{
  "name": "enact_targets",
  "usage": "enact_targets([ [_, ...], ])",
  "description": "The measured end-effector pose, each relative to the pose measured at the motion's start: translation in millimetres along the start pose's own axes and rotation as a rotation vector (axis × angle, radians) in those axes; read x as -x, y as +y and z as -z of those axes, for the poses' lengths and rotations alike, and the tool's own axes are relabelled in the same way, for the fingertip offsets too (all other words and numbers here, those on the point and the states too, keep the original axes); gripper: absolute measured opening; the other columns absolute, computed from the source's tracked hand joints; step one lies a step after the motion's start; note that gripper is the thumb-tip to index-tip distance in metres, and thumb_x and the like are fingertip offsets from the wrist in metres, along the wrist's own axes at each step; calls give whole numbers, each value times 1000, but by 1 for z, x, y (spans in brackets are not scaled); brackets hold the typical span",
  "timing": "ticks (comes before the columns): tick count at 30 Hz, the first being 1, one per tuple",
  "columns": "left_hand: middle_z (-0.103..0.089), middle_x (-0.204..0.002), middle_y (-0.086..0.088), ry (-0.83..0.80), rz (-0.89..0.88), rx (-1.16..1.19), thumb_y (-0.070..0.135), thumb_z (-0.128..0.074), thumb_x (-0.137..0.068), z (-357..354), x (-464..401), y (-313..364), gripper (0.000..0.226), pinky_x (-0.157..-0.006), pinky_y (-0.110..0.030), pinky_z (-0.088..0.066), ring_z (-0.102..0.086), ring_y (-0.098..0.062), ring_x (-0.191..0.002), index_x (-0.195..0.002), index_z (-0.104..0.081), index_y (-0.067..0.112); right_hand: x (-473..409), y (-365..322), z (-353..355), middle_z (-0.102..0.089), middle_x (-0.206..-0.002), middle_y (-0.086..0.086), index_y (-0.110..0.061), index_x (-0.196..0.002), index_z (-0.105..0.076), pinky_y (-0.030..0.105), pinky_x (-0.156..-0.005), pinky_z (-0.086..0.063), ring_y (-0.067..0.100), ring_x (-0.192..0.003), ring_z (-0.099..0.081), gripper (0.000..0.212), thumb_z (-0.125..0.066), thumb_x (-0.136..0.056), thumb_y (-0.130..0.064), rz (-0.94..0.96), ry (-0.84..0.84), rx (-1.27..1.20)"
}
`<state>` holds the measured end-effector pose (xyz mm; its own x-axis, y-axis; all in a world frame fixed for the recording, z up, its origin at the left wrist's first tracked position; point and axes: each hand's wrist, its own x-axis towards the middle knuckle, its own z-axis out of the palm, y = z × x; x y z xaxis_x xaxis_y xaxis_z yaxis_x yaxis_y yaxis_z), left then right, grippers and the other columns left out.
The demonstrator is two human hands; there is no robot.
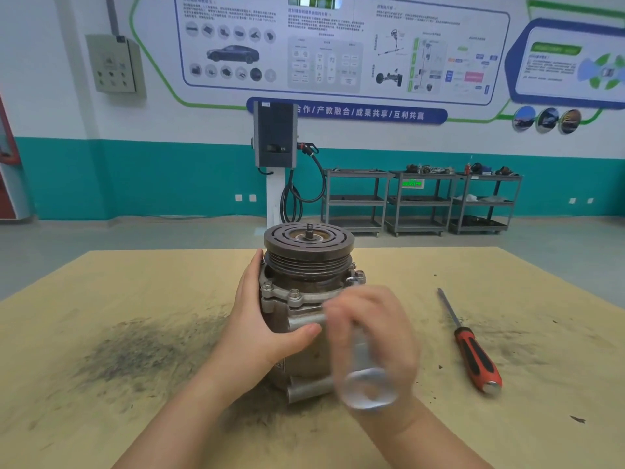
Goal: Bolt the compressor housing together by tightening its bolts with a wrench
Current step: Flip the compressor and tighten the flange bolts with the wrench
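Red-and-black screwdriver on tan, grey-smudged table.

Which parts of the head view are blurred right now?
Head view: right hand and its shiny metal wrench are motion-smeared; left hand, grey metal compressor and red-handled screwdriver stay sharp; wall lines bow from the wide lens.
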<state>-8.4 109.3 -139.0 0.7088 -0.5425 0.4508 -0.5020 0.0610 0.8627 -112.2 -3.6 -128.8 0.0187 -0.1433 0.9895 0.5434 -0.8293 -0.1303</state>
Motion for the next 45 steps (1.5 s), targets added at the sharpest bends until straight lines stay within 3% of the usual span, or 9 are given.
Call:
enact_targets([
  [2,-49,-143,20,25,-4,20,59,-89,-49,-1,-1,2,103,-93,-12,-49,-55,6,-123,-128,-25,78,2,-3,-4,-63,-85,0,-15,-93,-64,32,-66,-48,19,-76,-59,14,-58,-97,-27,37,-108,50],
  [5,-43,-150,18,10,-6,10,54,-87,-49,0,-1,-2,117,-106,-23,-44,-48,0,-132,-144,-19,62,-7,-5,1,-59,-86,-3,-20,-90,-59,32,-68,-50,18,-76,-59,20,-46,-102,-29,-53,9,-111],
  [9,-37,-148,31,2,15,-7,56,-83,-51,1,1,0,114,-90,-3,-38,-42,15,-129,-141,-14,64,-35,2,22,-60,-72,-1,-31,-75,-63,28,-55,-45,19,-58,-55,34,-41,-101,-30,-487,353,-507],
  [14,-38,-149,27,-1,5,8,49,-85,-56,1,2,2,116,-98,-15,-38,-42,11,-130,-149,-15,55,-42,20,30,-57,-60,4,-18,-58,-61,22,-45,-35,18,-46,-46,53,-33,-103,-18,-973,462,-760],
  [20,-46,-139,31,3,-8,32,55,-82,-49,-1,3,6,99,-87,-8,-46,-48,15,-122,-128,-24,70,-50,37,35,-48,-58,2,-13,-69,-44,22,-43,-31,16,-43,-38,29,-33,-96,-14,-1237,429,-958],
  [28,-42,-129,46,19,-13,18,55,-82,-49,0,3,5,93,-82,2,-41,-44,23,-118,-115,-22,83,-36,26,28,-54,-58,1,-25,-54,-52,20,-40,-28,17,-38,-40,45,-34,-93,-11,-936,403,-705],
  [36,-41,-136,37,33,-32,-2,22,-91,-68,-1,2,-2,98,-79,6,-37,-43,28,-114,-127,-26,65,-57,53,32,-48,-57,3,-12,-73,-42,22,-40,-27,15,-39,-36,25,-34,-97,-10,-1400,302,-913],
  [41,-44,-135,37,46,-31,7,23,-92,-66,-1,1,-5,101,-81,6,-37,-45,23,-116,-123,-24,70,-26,21,35,-61,-68,8,-16,-64,-59,24,-46,-45,21,-50,-55,39,-42,-100,-14,-1044,446,-823],
  [45,-42,-138,35,35,-20,15,48,-87,-52,-2,1,-2,100,-83,3,-39,-46,18,-120,-123,-22,75,-1,-12,26,-73,-90,3,-25,-76,-69,25,-64,-55,20,-69,-70,27,-53,-94,-38,-585,272,-331],
])
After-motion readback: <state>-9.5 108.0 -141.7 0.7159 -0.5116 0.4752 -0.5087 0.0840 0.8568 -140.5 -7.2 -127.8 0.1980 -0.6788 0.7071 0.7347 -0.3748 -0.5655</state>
